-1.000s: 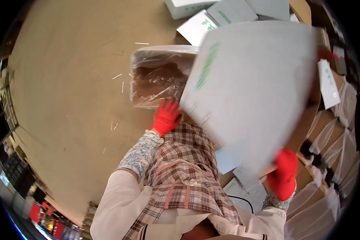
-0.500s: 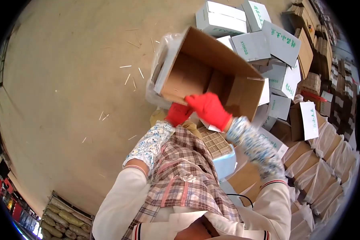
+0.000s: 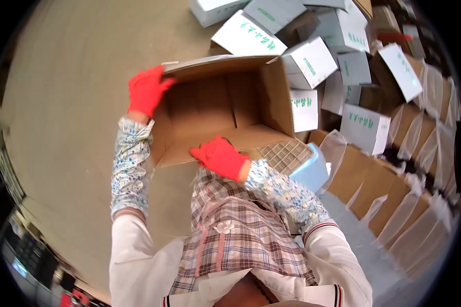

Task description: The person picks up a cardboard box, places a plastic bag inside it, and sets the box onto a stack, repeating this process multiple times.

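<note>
An open cardboard box (image 3: 205, 107), brown and bare inside, lies in front of my body with its opening facing me. My left hand (image 3: 148, 91), in a red glove, grips the box's upper left corner. My right hand (image 3: 221, 156), also in a red glove, is closed at the near edge of the box, its fingertips over the rim. Both forearms wear floral sleeves. The box's outer sides are mostly hidden.
White boxes with green print (image 3: 251, 35) are heaped beyond and to the right. A blue stool with a woven top (image 3: 312, 169) stands right of my lap. Cardboard boxes with plastic liners (image 3: 366, 179) stand at the right.
The box has turned and moved left. My left hand has gone from the near edge to the upper left corner; my right hand has moved down and left along the near edge.
</note>
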Available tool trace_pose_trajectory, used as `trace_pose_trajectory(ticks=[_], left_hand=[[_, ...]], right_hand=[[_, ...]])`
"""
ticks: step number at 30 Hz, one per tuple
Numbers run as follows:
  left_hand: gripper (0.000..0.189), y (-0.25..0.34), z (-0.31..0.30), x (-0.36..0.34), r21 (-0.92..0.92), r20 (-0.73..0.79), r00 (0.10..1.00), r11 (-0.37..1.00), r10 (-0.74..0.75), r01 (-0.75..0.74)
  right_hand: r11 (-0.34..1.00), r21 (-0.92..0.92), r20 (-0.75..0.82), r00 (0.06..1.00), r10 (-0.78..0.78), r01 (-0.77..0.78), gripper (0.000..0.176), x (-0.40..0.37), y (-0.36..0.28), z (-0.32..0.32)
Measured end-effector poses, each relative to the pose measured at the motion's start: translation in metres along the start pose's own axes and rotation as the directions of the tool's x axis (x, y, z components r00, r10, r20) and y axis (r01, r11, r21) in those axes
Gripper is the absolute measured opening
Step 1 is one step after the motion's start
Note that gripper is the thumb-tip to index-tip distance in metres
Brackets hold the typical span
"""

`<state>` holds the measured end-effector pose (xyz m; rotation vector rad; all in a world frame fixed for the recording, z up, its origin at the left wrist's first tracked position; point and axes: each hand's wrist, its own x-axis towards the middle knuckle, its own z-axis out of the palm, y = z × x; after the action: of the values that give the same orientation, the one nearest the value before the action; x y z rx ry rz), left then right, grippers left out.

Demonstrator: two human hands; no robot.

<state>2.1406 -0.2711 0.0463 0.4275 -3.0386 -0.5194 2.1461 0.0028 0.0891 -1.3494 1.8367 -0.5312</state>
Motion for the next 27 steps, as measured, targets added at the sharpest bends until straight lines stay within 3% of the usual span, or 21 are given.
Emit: trace_pose_trajectory(ticks=[1, 2, 3, 5, 6, 7, 9, 12, 13, 14, 15, 16, 17, 18, 19, 20, 21, 22, 23, 25, 27], left_hand=[[0.040, -0.015, 0.015, 0.002, -0.025, -0.046, 0.999, 0.999, 0.029, -0.030], [0.035, -0.032, 0.035, -0.001, -0.059, -0.048, 0.999, 0.998, 0.013, -0.015], [0.033, -0.036, 0.044, -0.002, -0.047, -0.145, 0.988, 0.997, 0.053, -0.060], [0.033, -0.027, 0.035, -0.002, -0.020, -0.044, 0.999, 1.000, -0.023, 0.022], [0.033, -0.027, 0.037, -0.001, -0.031, -0.044, 0.999, 0.999, -0.012, 0.010], [0.035, -0.027, 0.042, -0.001, 0.027, -0.046, 0.999, 1.000, 0.007, -0.006], [0.036, -0.038, 0.050, -0.003, 0.034, -0.049, 0.997, 0.998, -0.060, 0.061], [0.039, -0.048, 0.059, -0.001, 0.030, -0.013, 0.999, 0.999, -0.034, 0.034], [0.041, -0.044, 0.060, 0.000, 0.069, -0.012, 1.000, 0.997, -0.028, 0.029], [0.044, -0.037, 0.054, 0.004, 0.002, 0.091, 0.989, 0.994, -0.113, 0.113], [0.048, -0.002, 0.040, 0.006, 0.245, -0.028, 0.998, 0.969, 0.047, -0.039], [0.052, 0.051, 0.029, 0.005, 0.474, -0.122, 0.962, 0.866, 0.243, -0.159], [0.055, 0.103, 0.017, -0.007, 0.320, -0.035, 0.930, 0.885, 0.367, -0.337], [0.058, 0.145, 0.009, -0.032, 0.130, 0.057, 0.868, 0.858, 0.493, -0.496], [0.055, 0.180, 0.016, -0.060, -0.100, 0.279, 0.848, 0.892, 0.451, -0.441], [0.052, 0.203, 0.021, -0.078, -0.290, 0.478, 0.771, 0.905, 0.420, -0.312], [0.052, 0.206, 0.033, -0.088, -0.300, 0.483, 0.757, 0.895, 0.440, -0.330], [0.049, 0.199, 0.046, -0.102, -0.241, 0.499, 0.826, 0.958, 0.261, -0.157], [0.045, 0.194, 0.054, -0.110, -0.174, 0.507, 0.859, 0.984, 0.066, 0.027], [0.043, 0.198, 0.061, -0.116, -0.163, 0.473, 0.878, 0.987, 0.066, 0.014], [0.041, 0.202, 0.063, -0.119, -0.136, 0.428, 0.902, 0.991, 0.054, 0.006]], right_hand=[[1.000, -0.014, -0.010, 1.000, -0.028, 0.028, 0.035, -0.002, -0.003, -0.009], [0.992, -0.104, -0.347, 0.937, 0.033, -0.073, 0.045, -0.009, 0.004, -0.032], [0.964, -0.158, -0.633, 0.772, 0.068, -0.215, 0.055, -0.026, 0.021, -0.052], [0.729, 0.093, -0.808, 0.376, 0.453, -0.678, 0.065, -0.068, 0.067, -0.068], [0.609, 0.152, -0.801, 0.263, 0.537, -0.779, 0.067, -0.081, 0.102, -0.056], [0.758, 0.506, -0.740, 0.244, 0.626, -0.411, 0.060, -0.082, 0.128, -0.024], [0.829, 0.144, -0.821, 0.402, 0.404, -0.540, 0.050, -0.088, 0.113, -0.010], [0.738, 0.286, -0.813, 0.254, 0.524, -0.611, 0.041, -0.090, 0.110, -0.008], [0.736, 0.310, -0.812, 0.236, 0.534, -0.602, 0.041, -0.092, 0.119, -0.007], [0.785, 0.346, -0.819, 0.243, 0.520, -0.513, 0.042, -0.089, 0.124, 0.000], [0.820, 0.386, -0.826, 0.237, 0.511, -0.423, 0.044, -0.089, 0.126, 0.004], [0.778, 0.369, -0.725, 0.367, 0.583, -0.508, 0.040, -0.098, 0.117, -0.023], [0.762, 0.395, -0.730, 0.328, 0.600, -0.514, 0.040, -0.117, 0.124, -0.030], [0.650, 0.741, -0.576, 0.337, 0.745, -0.170, 0.037, -0.141, 0.125, -0.025], [0.350, 0.916, -0.400, 0.418, 0.816, 0.195, 0.034, -0.168, 0.126, -0.012], [0.376, 0.902, -0.409, 0.143, 0.901, 0.211, 0.030, -0.197, 0.148, 0.019], [0.408, 0.889, -0.384, -0.144, 0.912, 0.207, 0.028, -0.227, 0.171, 0.050], [0.404, 0.913, -0.393, -0.377, 0.839, -0.053, 0.023, -0.266, 0.205, 0.086], [0.329, 0.943, -0.292, -0.587, 0.755, -0.045, 0.022, -0.302, 0.241, 0.136], [-0.108, 0.917, -0.259, -0.778, 0.573, -0.384, 0.027, -0.337, 0.281, 0.200], [-0.122, 0.840, -0.297, -0.636, 0.712, -0.529, 0.030, -0.350, 0.303, 0.252]])
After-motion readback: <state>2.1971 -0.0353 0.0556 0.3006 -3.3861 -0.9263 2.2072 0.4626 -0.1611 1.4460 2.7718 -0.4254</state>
